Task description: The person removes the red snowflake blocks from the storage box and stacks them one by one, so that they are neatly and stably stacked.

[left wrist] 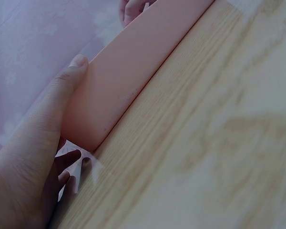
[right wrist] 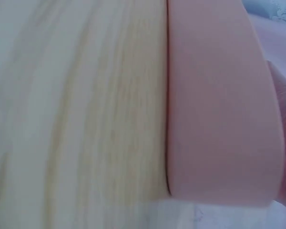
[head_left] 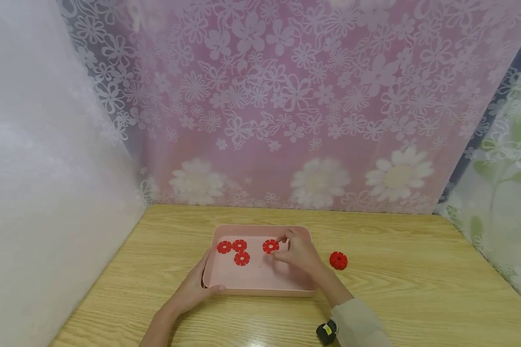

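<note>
A pink tray [head_left: 260,291] lies on the table. My left hand [head_left: 192,288] grips its near left corner, the thumb on the front wall and the fingers round the left side. In the left wrist view, the thumb [left wrist: 76,71] presses the tray wall. My right hand [head_left: 301,250] reaches over the tray's right side and pinches a red notched disc [head_left: 271,246] at its rim between thumb and forefinger. To the left in the tray, a cluster of red notched discs [head_left: 241,259] lies flat. The right wrist view shows the tray's outer wall [right wrist: 224,105], with the fingertips hidden.
Right of the tray, a rounded red cluster of notched pieces [head_left: 338,260] sits on the wood-grain table [head_left: 417,279]. A small black device [head_left: 326,332] is beside my right sleeve [head_left: 359,323]. Flowered cloth [head_left: 286,120] hangs behind the table.
</note>
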`<state>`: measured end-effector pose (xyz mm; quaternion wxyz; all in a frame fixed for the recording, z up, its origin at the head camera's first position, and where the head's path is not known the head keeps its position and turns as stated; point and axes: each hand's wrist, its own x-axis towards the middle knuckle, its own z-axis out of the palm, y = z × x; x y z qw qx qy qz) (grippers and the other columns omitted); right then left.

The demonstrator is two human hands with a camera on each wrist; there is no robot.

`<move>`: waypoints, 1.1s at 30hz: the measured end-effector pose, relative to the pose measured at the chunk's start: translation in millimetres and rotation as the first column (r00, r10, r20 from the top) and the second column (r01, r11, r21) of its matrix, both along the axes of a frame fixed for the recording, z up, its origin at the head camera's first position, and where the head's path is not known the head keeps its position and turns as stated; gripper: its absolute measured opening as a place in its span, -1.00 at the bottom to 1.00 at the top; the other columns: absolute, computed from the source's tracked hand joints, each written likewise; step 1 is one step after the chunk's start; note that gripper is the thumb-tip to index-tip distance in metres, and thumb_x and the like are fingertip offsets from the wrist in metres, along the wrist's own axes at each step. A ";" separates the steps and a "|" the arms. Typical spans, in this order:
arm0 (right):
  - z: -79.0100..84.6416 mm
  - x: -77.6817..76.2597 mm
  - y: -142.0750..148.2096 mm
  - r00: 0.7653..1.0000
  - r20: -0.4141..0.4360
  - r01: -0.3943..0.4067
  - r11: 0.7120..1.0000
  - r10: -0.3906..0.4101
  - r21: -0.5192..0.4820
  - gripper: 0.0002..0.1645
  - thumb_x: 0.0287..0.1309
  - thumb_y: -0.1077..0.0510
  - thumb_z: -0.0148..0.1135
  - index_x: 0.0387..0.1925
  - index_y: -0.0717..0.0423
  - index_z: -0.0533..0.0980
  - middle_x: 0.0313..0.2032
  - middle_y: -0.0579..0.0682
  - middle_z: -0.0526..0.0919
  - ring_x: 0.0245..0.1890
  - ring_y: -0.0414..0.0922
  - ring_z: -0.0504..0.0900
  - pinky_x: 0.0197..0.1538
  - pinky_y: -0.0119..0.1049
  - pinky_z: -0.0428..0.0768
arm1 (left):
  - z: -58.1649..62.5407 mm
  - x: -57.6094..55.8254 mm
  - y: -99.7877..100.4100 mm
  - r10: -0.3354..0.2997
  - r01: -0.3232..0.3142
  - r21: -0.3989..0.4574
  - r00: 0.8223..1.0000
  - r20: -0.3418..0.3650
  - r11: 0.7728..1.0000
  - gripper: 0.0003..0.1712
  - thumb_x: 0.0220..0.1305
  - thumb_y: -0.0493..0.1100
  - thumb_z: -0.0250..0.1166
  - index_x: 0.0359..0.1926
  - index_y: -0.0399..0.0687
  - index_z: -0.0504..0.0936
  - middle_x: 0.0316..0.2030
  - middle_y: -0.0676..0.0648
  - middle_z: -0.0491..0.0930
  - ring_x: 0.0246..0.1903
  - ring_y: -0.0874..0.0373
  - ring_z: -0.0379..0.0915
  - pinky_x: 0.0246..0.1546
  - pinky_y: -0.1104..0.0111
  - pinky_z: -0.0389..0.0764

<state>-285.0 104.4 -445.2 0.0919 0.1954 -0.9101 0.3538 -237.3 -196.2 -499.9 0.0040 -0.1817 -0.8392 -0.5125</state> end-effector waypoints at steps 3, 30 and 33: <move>5.2 6.0 5.5 0.999 -0.018 0.032 0.999 -0.031 0.031 -0.66 -0.18 0.05 0.46 -0.35 0.01 0.49 -0.27 -0.07 0.44 -0.43 -0.19 0.37 -0.40 -0.32 0.44 | 4.0 2.1 0.4 -0.005 0.005 0.005 1.000 -0.001 1.000 0.18 -0.03 -0.03 0.43 0.44 -0.01 -0.17 0.36 -0.06 0.00 0.22 0.04 0.10 0.11 0.08 0.24; 20.8 38.6 88.0 0.977 -0.118 0.178 0.984 -0.179 -0.018 -0.66 -0.17 0.17 0.45 -0.31 0.11 0.51 -0.35 -0.05 0.41 -0.51 -0.17 0.37 -0.54 -0.37 0.35 | -4.1 -1.8 -0.1 0.002 -0.002 0.002 1.000 -0.007 1.000 0.17 -0.02 0.01 0.43 0.44 0.10 -0.16 0.37 0.00 -0.01 0.26 0.08 0.03 0.14 0.01 0.16; 20.6 39.8 98.0 0.972 -0.135 0.190 0.982 -0.191 -0.019 -0.67 -0.15 0.18 0.45 -0.31 0.13 0.51 -0.33 -0.05 0.43 -0.51 -0.17 0.38 -0.53 -0.36 0.35 | -5.7 -2.5 -0.9 -0.004 0.004 0.008 1.000 -0.019 1.000 0.16 -0.03 0.02 0.43 0.44 0.10 -0.15 0.36 0.00 -0.01 0.26 0.07 0.03 0.14 -0.01 0.15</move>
